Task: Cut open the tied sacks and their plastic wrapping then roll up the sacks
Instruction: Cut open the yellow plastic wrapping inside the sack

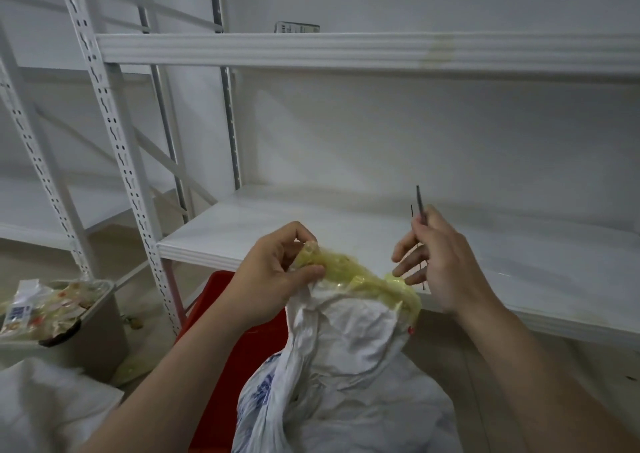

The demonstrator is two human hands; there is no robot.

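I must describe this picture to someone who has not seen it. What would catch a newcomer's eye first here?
In the centre, the left hand pinches the yellow plastic wrapping bunched at the top of a white sack. Just to its right, the right hand holds a thin dark tool upright, in front of the white shelf. A red crate shows under the sack, at lower centre.

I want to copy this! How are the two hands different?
The left hand pinches the yellow plastic wrapping; the right hand holds a thin dark tool, tip up. The left hand's fingers curl tightly; the right hand's lower fingers spread apart. Both are bare, above the white sack.
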